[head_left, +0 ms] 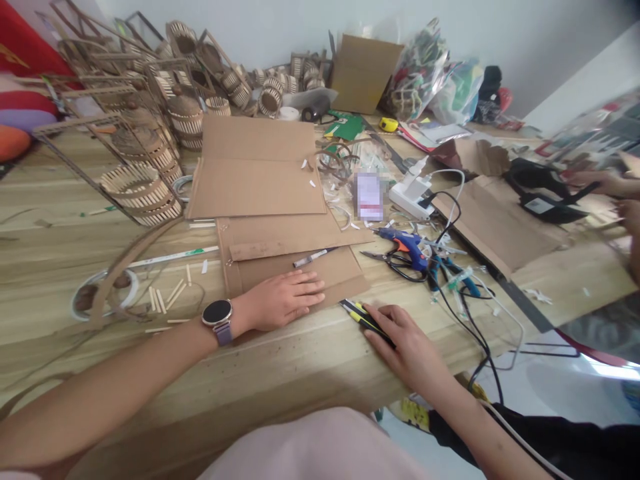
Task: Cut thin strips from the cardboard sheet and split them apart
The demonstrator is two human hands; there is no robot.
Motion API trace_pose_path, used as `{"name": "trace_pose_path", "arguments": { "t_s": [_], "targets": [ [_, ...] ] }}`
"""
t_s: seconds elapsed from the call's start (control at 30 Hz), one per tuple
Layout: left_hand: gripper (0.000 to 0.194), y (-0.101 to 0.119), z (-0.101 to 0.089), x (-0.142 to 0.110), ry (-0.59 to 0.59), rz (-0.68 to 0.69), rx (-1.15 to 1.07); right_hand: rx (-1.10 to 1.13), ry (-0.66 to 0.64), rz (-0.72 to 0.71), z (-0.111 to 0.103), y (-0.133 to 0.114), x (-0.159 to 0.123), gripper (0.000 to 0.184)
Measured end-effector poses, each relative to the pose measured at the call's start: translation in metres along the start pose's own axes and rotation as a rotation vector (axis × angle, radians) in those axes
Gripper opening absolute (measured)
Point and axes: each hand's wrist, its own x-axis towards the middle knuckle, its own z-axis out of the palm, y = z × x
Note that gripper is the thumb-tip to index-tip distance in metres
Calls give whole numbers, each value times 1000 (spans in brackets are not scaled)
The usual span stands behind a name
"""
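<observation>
The left hand [281,300] lies flat, fingers a bit apart, on the flat brown cardboard sheet [320,275]. The right hand [407,343] holds a black and yellow cutting knife [367,319], just beside the sheet, over the pale wooden worktop [300,373]. A clear pen with a dark tip [311,258] lies just past the left hand. Past the right hand is a blue glue gun [407,247].

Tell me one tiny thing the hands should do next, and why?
Maybe slide the left hand back a little: it lies flat on the cardboard, fingertips close to the tip of the cutter held in the right hand.
</observation>
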Motion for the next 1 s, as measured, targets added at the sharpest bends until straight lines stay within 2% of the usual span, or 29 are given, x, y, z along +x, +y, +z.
{"name": "trace_pose_path", "arguments": {
  "t_s": [0.47, 1.0],
  "targets": [
    [42, 2, 2, 4, 18, 1, -9, -77, 4, -65, 2, 10, -1, 42],
    [40, 3, 3, 4, 33, -14, -34, -73, 24, -81, 3, -3, -3, 41]
  ]
}}
